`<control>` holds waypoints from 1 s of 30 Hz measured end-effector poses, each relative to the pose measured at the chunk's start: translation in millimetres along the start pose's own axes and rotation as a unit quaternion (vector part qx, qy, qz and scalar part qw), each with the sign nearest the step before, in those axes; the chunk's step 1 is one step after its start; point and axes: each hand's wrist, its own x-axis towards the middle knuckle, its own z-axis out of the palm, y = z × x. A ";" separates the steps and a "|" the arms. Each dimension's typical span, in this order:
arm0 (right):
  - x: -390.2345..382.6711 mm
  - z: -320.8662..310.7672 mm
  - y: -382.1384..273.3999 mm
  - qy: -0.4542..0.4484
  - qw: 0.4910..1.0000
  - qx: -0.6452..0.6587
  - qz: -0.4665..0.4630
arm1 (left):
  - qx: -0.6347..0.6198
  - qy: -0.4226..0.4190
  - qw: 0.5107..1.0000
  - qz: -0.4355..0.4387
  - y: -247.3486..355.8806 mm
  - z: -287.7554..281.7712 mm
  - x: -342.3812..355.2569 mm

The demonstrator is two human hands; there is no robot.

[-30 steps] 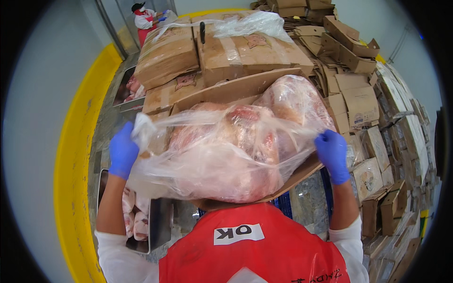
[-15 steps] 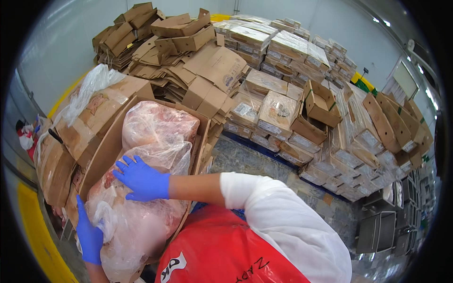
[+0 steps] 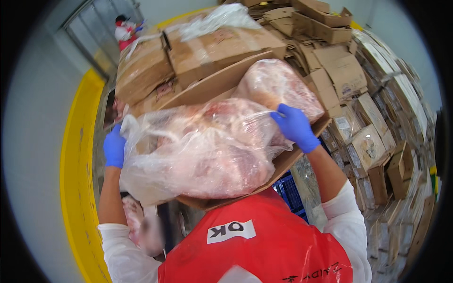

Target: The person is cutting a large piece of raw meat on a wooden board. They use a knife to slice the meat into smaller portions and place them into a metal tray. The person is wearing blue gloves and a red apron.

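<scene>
A large piece of raw meat (image 3: 222, 162) under loose clear plastic film (image 3: 155, 160) lies in an open cardboard box (image 3: 203, 87) in front of me. My left hand (image 3: 114, 147), in a blue glove, grips the film at the left end, its fingertips partly hidden by it. On the other side my right hand (image 3: 296, 127), also gloved in blue, pinches the film at the edge of this piece. Beyond it, a second wrapped chunk of meat (image 3: 278, 87) fills the far right corner of the box.
Closed cardboard cartons (image 3: 212, 47) stand just behind the box. Flattened cardboard (image 3: 339, 70) is heaped at the far right, beside wrapped stacks of boxes (image 3: 373, 146). A yellow barrier (image 3: 78, 165) runs along the left wall. A person (image 3: 125, 33) is at the far left.
My view has turned left. My right hand has gone from lying spread on the wrapped meat to gripping film at the right edge. My left hand now holds film at the left end.
</scene>
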 end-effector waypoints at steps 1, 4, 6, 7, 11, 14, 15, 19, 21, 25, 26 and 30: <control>-3.8 -2.9 15.2 -0.005 0.999 -0.053 0.003 | -0.032 -0.016 0.999 0.009 -2.6 6.5 -9.1; -3.6 10.4 22.8 0.019 0.998 -0.064 -0.016 | -0.139 0.005 0.990 -0.004 9.7 -27.3 -58.7; -17.4 -6.5 -12.4 0.131 0.977 -0.068 -0.155 | -0.299 0.013 0.954 -0.011 33.8 -65.8 -88.2; -25.6 -14.5 -35.7 0.080 0.978 -0.051 -0.186 | -0.415 0.004 0.910 -0.010 45.6 -83.3 -102.7; -64.6 2.3 -97.4 -0.101 0.947 -0.081 -0.296 | -0.251 -0.184 0.932 0.188 133.2 -108.6 -148.5; -83.1 23.0 -79.6 -0.215 0.904 -0.055 -0.366 | -0.063 -0.182 0.951 0.241 163.1 -77.7 -184.7; -88.2 24.8 -69.7 -0.251 0.889 -0.025 -0.382 | -0.074 -0.193 0.955 0.214 166.7 -71.4 -195.0; -111.5 15.7 -57.1 -0.353 0.906 0.192 -0.134 | -0.105 -0.357 0.912 0.174 162.4 -64.9 -222.9; -115.2 7.5 -69.9 -0.392 0.900 0.190 0.015 | -0.102 -0.263 0.933 0.222 157.0 -66.2 -226.5; -112.0 9.6 -85.8 -0.325 0.929 0.083 -0.155 | -0.200 -0.106 0.933 0.280 154.4 -44.1 -228.4; -109.1 12.9 -77.9 -0.338 0.918 0.042 -0.204 | -0.205 -0.117 0.936 0.262 153.4 -36.6 -231.4; -108.4 41.1 -85.0 -0.220 0.884 0.163 -0.379 | -0.232 -0.126 0.941 0.210 155.4 -16.2 -241.4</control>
